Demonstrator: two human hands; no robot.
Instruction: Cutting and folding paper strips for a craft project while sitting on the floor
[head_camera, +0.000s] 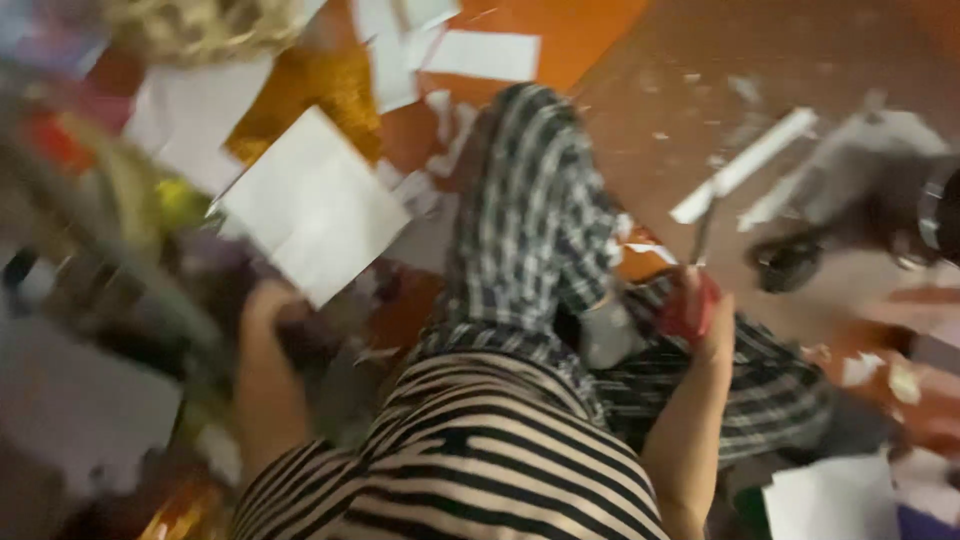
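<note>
On the near right, above the checked trouser leg (530, 230), red-handled scissors (692, 290) are gripped in the right hand (712, 325), blades pointing far. At the left, the left hand (262, 305) is closed on a white paper sheet (315, 205), though blur hides the fingers. A cutting step is judged in hand; paper and blades must be brought together over the orange floor (580, 35).

Orange floor (590, 30) up top, warm and blurred. A brown speckled surface (700, 80) spreads to the right, dusted with pale scraps (745, 90). White paper sheets (485, 55) lie scattered about. Left side is a dim, smeared clutter (90, 230), too blurred to read.
</note>
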